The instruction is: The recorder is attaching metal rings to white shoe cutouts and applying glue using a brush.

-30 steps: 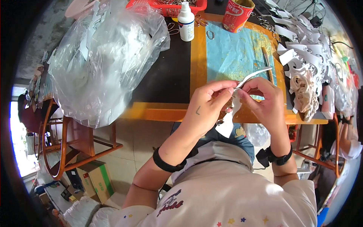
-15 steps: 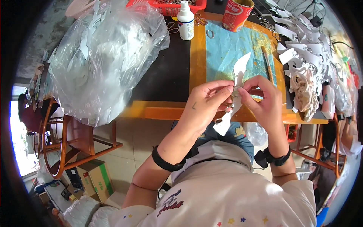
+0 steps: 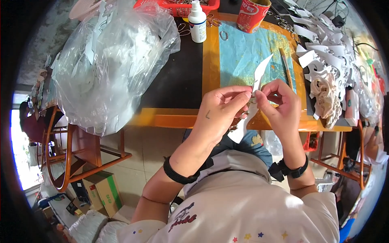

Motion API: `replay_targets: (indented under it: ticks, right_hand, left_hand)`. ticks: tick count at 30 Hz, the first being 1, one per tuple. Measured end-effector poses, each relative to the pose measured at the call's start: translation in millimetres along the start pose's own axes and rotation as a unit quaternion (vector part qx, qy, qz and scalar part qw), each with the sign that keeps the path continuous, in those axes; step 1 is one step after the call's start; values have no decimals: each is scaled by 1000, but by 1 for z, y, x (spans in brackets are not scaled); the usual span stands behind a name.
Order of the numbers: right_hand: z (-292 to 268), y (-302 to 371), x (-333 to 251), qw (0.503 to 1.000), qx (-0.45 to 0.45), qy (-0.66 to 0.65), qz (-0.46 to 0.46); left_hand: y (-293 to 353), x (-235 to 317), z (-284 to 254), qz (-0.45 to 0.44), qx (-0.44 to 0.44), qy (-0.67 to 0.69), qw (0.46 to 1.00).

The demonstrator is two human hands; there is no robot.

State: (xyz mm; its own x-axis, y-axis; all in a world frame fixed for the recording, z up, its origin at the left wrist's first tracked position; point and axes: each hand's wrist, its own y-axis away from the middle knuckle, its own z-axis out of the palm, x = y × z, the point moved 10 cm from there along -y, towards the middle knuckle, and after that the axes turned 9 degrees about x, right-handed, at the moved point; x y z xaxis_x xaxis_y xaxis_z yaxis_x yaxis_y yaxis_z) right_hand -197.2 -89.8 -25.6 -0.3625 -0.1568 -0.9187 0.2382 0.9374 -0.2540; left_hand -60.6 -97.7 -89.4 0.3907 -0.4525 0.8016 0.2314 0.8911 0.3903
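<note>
A narrow white strip (image 3: 263, 69) with a pointed upper end stands aslant between my hands, above the table's near edge. My left hand (image 3: 221, 111) is closed, thumb and forefinger pinching the strip near its middle. Small metal rings (image 3: 244, 115) show among its lower fingers, partly hidden by them. From the other side my right hand (image 3: 282, 107) pinches at the same spot, thumb against a small round metal piece (image 3: 253, 99) on the strip. The strip's lower end hangs over my lap.
A blue-green sheet (image 3: 239, 56) with yellowish specks is taped to the table. Around it are a brush (image 3: 286, 67), a red can (image 3: 252, 17), a white bottle (image 3: 197, 25) and a red basket (image 3: 178, 9). White strips (image 3: 324, 52) and crumpled cloth (image 3: 324, 95) lie right, a plastic bag (image 3: 117, 73) left.
The white strip has turned slightly, so its upper part looks narrower and leans further right. My right thumb has shifted a little up over the small metal piece. Both hands keep their pinch.
</note>
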Motion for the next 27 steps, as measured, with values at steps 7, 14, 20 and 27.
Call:
replay_targets:
  ticks: [7, 14, 20, 27]
  right_hand:
    - [6, 0, 10, 994, -28, -83, 59]
    - [-24, 11, -62, 946, 56, 142, -285]
    - [-1, 26, -69, 864, 80, 276, -414]
    - [-3, 42, -78, 829, 77, 283, -477]
  left_hand:
    - [-7, 1, -3, 13, 1, -31, 999]
    - [-9, 3, -13, -3, 51, -47, 998]
    - [-7, 2, -9, -9, 56, -44, 997]
    - [-8, 12, -2, 43, 47, -82, 995]
